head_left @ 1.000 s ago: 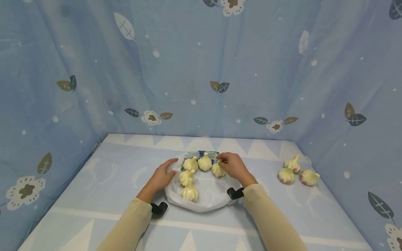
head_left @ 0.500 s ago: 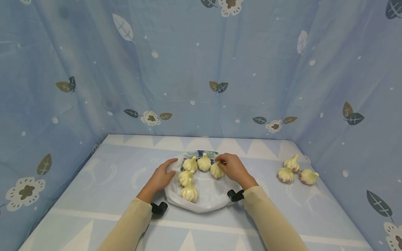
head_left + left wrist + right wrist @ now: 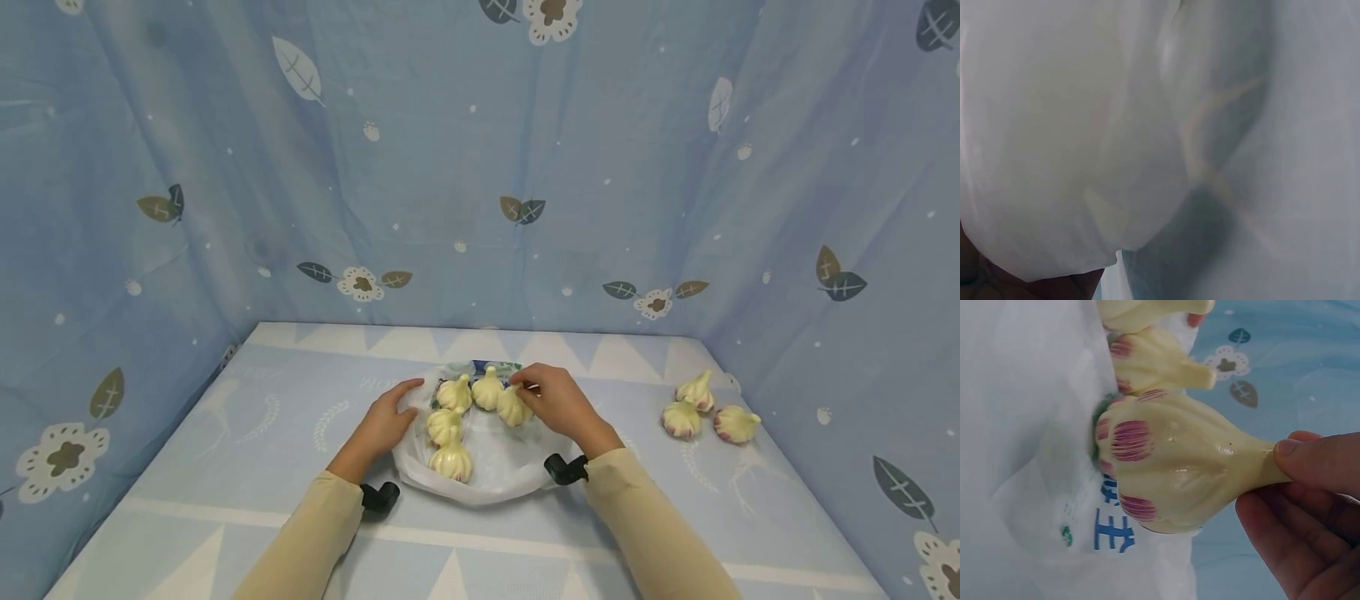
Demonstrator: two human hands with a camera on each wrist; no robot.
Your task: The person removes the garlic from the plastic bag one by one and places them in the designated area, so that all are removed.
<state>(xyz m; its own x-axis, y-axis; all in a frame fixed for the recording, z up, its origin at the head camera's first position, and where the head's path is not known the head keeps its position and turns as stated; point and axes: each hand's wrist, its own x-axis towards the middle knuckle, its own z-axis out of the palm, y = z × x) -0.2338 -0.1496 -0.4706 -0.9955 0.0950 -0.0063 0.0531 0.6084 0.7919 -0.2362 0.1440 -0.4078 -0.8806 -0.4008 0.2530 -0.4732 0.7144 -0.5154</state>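
Observation:
My right hand (image 3: 562, 404) pinches a garlic bulb (image 3: 513, 407) by its stem between thumb and fingers, over the far right part of a white plastic bag (image 3: 502, 475). In the right wrist view this garlic bulb (image 3: 1172, 462) is cream with purple streaks, tilted, its base close to the bag. Other garlic bulbs (image 3: 452, 461) stand in the bag in a curved row along its left and far sides. My left hand (image 3: 384, 423) lies at the bag's left rim, thumb and fingers spread. In the left wrist view the bag (image 3: 1054, 137) hides most of that hand.
Three more garlic bulbs (image 3: 682, 419) lie in a group on the table's right side. The table (image 3: 247, 450) has a pale blue patterned cover. A blue curtain (image 3: 420, 167) with leaves and flowers stands behind and at both sides.
My right hand has shifted slightly left with the pinched garlic bulb, bringing it closer to the neighbouring bulb at the far side. My left hand has stayed in place.

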